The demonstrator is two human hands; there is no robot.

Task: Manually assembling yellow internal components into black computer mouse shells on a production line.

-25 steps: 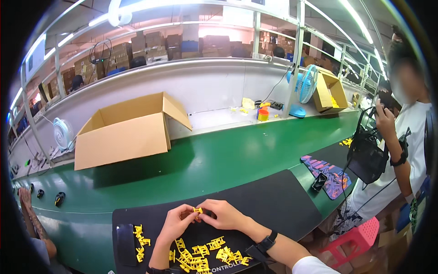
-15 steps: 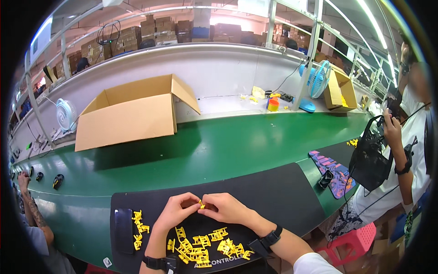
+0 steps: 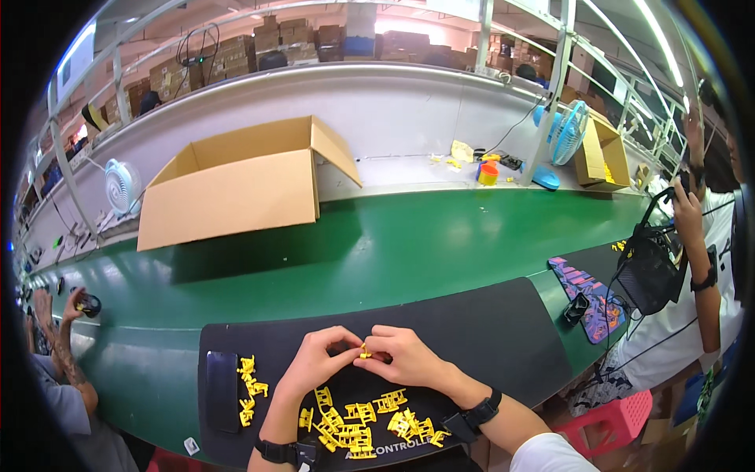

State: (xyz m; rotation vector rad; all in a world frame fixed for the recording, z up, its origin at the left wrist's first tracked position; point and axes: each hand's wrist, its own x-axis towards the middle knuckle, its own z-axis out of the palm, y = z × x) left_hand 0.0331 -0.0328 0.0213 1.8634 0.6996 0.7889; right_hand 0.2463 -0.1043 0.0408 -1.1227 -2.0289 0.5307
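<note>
Between the fingertips of both hands is a small yellow plastic part [image 3: 364,352], partly covered by the fingers. My left hand [image 3: 324,358] pinches it from one side, my right hand [image 3: 399,355] from the other. Below them, several yellow plastic frame-like pieces [image 3: 346,431] lie in a loose heap on a black mat [image 3: 464,322]. More yellow pieces [image 3: 405,425] sit close to my right wrist. A small row of yellow bits [image 3: 248,389] lies left of my left forearm, beside a dark flat phone-like slab [image 3: 222,392].
A large open cardboard box [image 3: 236,197] stands across the green bench [image 3: 409,244]. Fans [image 3: 568,134] stand along the back ledge. At left, a co-worker's hand [image 3: 75,303] holds a dark object; at right, a person holds a black bag-like item [image 3: 653,267] near a patterned mat [image 3: 586,303].
The view has shifted slightly, so the scene sits further right. Both my hands stay together at the yellow part. The co-worker at left has lifted a dark object off the bench.
</note>
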